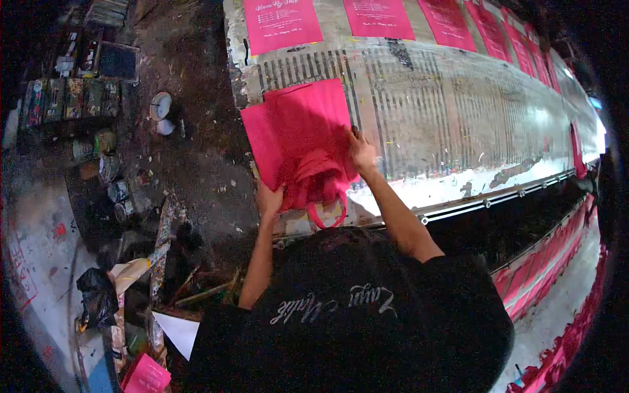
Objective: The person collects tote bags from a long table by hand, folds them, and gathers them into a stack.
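Observation:
A pink fabric tote bag [301,124] lies at the near left end of the long table, its lower part bunched up and a handle loop [327,216] hanging toward my body. My left hand [268,198] is closed on the bag's left edge near the bunched part. At the bag's right edge, my right hand [362,154] has its fingers closed on the fabric. A small dark spot shows beside the right fingertips; I cannot make out what it is. No print shows on the upturned face of this bag.
Printed pink bags [282,26] lie in a row along the table's far side. The striped, paint-stained tabletop [452,105] has a metal rail [485,204] at its near edge. More pink bags [544,255] lie low on the right. Containers [108,164] stand on the left floor.

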Action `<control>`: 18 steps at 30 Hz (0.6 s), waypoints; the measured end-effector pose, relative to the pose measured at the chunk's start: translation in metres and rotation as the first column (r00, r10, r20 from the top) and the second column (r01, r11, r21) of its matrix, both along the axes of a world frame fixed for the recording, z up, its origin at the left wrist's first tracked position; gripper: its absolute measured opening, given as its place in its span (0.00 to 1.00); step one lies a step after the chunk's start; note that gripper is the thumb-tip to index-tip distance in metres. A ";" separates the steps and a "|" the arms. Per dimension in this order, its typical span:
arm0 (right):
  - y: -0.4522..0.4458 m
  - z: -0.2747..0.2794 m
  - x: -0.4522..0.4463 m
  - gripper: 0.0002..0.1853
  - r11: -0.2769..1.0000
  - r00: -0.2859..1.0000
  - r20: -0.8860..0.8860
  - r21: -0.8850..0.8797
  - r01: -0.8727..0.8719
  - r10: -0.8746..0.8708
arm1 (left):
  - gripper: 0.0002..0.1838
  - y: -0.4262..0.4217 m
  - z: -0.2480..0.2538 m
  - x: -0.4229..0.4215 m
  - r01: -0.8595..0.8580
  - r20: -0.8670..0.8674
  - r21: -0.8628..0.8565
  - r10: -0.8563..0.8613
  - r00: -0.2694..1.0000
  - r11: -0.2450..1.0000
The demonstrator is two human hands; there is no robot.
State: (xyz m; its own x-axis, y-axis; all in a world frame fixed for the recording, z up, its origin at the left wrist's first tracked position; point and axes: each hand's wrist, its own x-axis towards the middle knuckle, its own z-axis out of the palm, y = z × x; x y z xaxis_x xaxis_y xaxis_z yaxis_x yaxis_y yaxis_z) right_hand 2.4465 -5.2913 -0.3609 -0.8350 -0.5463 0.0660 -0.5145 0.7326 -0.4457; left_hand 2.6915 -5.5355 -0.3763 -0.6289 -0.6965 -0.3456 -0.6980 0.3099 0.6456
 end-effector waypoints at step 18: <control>0.026 0.120 0.080 0.12 0.889 0.638 0.621 -0.349 -0.295 0.455 | 0.23 0.073 0.151 0.034 -0.009 -0.077 0.466 0.050 0.996 0.885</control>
